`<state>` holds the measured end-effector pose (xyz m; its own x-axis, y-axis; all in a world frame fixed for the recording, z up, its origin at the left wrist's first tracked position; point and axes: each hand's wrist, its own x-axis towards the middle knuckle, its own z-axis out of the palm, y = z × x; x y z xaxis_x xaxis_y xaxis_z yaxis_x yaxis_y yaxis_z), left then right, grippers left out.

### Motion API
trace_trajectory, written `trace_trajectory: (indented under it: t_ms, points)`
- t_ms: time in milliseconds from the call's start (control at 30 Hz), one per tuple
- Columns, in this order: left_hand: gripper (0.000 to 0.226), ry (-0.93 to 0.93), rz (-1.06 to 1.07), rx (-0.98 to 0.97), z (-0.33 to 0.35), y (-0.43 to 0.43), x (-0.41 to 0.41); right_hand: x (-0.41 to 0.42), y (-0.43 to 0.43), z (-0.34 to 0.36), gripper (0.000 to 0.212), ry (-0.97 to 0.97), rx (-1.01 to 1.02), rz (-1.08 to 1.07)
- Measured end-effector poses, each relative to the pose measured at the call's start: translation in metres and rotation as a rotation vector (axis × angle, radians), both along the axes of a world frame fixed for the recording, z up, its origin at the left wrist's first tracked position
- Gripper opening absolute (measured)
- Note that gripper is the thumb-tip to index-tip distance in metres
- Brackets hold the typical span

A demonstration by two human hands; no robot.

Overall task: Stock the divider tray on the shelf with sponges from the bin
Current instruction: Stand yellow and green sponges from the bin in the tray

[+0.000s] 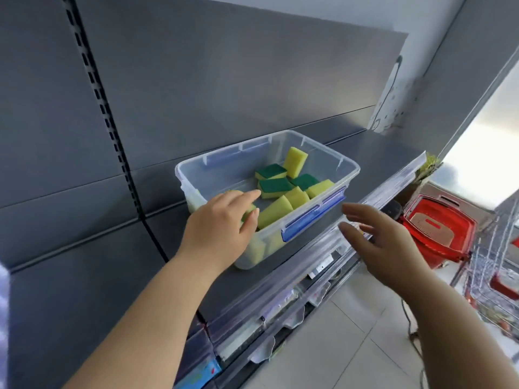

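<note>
- While the clear plastic bin sits on the grey shelf at the centre of the frame, the left hand reaches over its near-left rim and into it.
- Loose yellow-and-green sponges lie in the bin's middle and right part, just past the left hand's fingertips; one sponge sits partly under the fingers, and whether it is gripped cannot be told.
- Left hand's pose: palm down, fingers loosely curled and close together, forearm running up from the lower left of the frame.
- Right hand hovers apart from the bin, just right of its blue latch and in front of the shelf edge; it is spread wide, fingers splayed, holding nothing.
- Its forearm enters from the lower right of the frame.
- Clear plastic dividers show on the lower shelf, below the bin, too blurred to tell what they hold.
- Red basket stands at the right of the frame, on the floor side.
- Shelf-edge labels are blurred; no writing can be read.
</note>
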<state>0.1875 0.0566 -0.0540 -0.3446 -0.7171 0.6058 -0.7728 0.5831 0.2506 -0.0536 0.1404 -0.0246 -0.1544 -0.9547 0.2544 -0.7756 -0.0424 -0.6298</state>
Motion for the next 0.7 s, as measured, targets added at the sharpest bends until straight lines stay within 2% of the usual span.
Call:
trace_trajectory:
  t_ms: [300,433,533,700]
  points:
    - [0.041,0.019,0.176,0.053,-0.005,-0.061,-0.022,-0.034,-0.129,0.007,0.031,-0.019,-0.094,0.218]
    - [0.043,0.012,0.293,0.076,-0.001,-0.082,-0.039,-0.058,-0.198,0.007,0.034,0.069,-0.082,0.327]
    - [0.046,0.012,0.385,0.114,0.004,-0.095,-0.05,-0.072,-0.258,0.008,0.04,0.336,-0.025,0.42]
    - [0.026,-0.103,0.533,0.104,0.008,-0.11,-0.068,-0.081,-0.359,-0.012,0.042,0.971,0.152,0.606]
